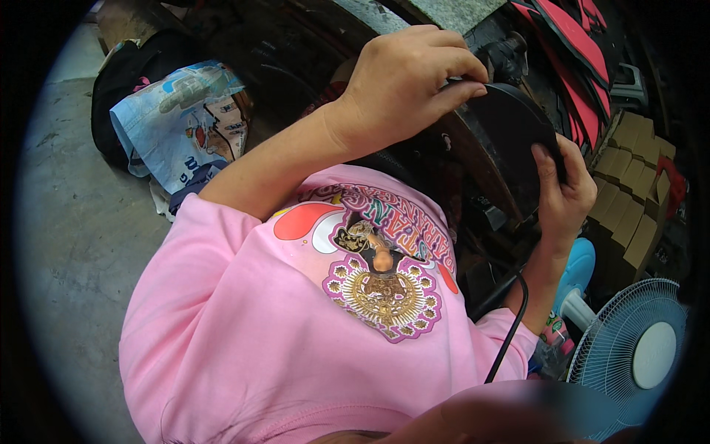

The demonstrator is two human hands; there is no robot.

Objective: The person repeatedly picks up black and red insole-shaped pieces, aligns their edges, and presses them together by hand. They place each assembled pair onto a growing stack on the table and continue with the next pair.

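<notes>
One black piece, two-handed hold

We're seeing it at upper right, near pink-red panels. Left hand is pinching its upper edge between thumb and fingers; right hand is gripping its right rim, thumb on the face. We're judging it light, fairly stiff, not fragile; rim holds are looking best. Right fingertips are hiding behind it, its lower outline is fading into shadow; we can't tell what's underneath.
</notes>
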